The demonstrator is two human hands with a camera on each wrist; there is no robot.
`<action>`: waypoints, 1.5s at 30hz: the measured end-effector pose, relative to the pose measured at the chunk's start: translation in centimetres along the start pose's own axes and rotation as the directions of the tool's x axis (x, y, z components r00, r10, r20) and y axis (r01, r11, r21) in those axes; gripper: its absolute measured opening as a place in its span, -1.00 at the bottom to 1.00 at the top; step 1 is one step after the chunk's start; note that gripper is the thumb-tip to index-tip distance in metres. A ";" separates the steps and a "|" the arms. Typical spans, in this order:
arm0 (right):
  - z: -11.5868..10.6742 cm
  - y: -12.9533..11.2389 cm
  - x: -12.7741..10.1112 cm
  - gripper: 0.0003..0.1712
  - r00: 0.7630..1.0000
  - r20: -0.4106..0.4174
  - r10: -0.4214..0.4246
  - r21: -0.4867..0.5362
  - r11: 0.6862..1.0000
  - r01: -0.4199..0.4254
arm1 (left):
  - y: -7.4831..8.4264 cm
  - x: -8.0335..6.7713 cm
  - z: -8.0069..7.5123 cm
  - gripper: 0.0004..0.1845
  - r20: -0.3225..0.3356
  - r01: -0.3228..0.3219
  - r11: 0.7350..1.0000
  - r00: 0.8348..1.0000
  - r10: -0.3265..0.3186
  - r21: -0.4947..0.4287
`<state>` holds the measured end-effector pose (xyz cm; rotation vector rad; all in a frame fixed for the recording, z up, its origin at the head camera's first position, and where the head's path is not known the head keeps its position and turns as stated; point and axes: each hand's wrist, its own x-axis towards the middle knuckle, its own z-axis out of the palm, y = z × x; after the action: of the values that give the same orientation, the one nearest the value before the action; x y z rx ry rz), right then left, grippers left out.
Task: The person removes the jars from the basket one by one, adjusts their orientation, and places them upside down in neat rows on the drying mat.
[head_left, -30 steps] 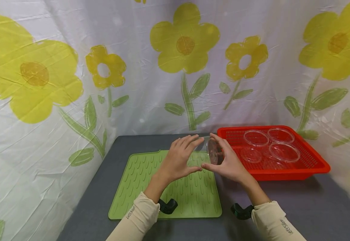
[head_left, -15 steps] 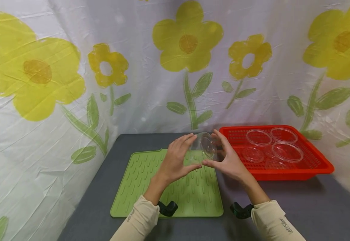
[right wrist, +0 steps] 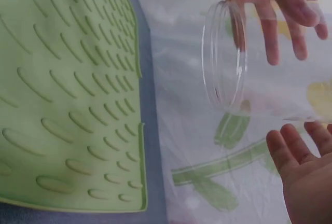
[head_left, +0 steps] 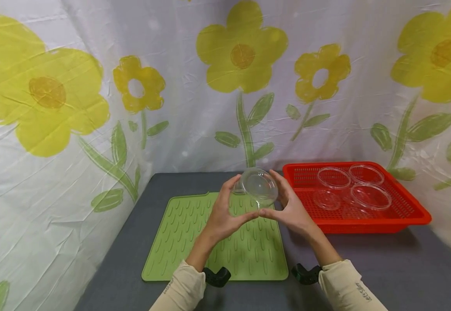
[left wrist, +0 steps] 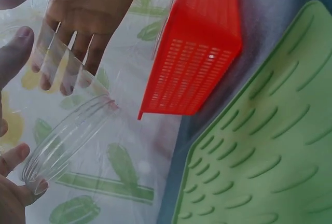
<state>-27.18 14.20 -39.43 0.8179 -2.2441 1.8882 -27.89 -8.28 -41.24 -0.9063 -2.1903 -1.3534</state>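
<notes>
A clear round bowl [head_left: 257, 186] is held tilted in the air above the far edge of the green ribbed mat [head_left: 194, 242], its base turned toward me. My left hand [head_left: 241, 198] curls round its left side, thumb below and fingers over the top. On the other side, my right hand [head_left: 277, 196] cups the bowl. The left wrist view shows the bowl [left wrist: 67, 136] side-on, between the left thumb and fingers. In the right wrist view the bowl's open rim [right wrist: 223, 58] points toward the mat [right wrist: 62, 105].
A red slotted basket [head_left: 369, 225] stands right of the mat and holds several clear round dishes [head_left: 370, 195]. The grey table [head_left: 411, 268] is walled by a white cloth with yellow flowers [head_left: 241, 47]. The basket [left wrist: 197, 53] shows in the left wrist view.
The bowl has moved left from the right hand's edge-on pinch and turned its base toward me. My left hand has come up and taken hold of its side.
</notes>
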 end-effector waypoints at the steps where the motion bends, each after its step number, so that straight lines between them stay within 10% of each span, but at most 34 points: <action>1: 0.1 0.0 0.1 0.20 1.000 -0.001 -0.003 0.002 1.000 0.003 | 0.0 -0.1 0.1 0.11 -0.006 0.000 1.000 1.000 0.000 -0.027; 20: 2.8 0.0 1.5 0.03 0.994 -0.110 -0.005 -0.041 0.999 0.001 | -1.2 -1.1 -0.7 0.12 -0.041 0.042 0.990 0.998 -0.048 -0.138; 29: 4.4 0.7 2.5 0.01 0.992 -0.122 0.008 -0.070 0.997 -0.016 | -4.2 -3.5 -3.9 -0.09 -0.086 0.042 0.996 0.995 -0.048 -0.076; 34: 5.3 1.0 3.0 0.02 0.990 -0.133 0.050 -0.109 0.992 -0.065 | -6.4 -6.0 -6.8 -0.08 -0.096 0.159 0.987 0.982 -0.160 -0.022; 38: 6.2 1.1 3.6 0.06 0.981 -0.161 0.107 -0.154 0.979 -0.132 | -7.8 -7.8 -9.0 -0.07 -0.135 0.402 0.900 0.914 -0.383 0.168; 45: 9.4 1.7 5.2 0.07 0.979 -0.144 0.141 -0.121 0.980 -0.159 | -8.1 -11.4 -10.8 0.10 -0.160 0.747 0.511 0.618 -0.770 0.425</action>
<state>-29.90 3.79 -40.98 0.4989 -2.3753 1.7703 -25.57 -24.05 -48.82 0.2968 -2.9186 -0.9927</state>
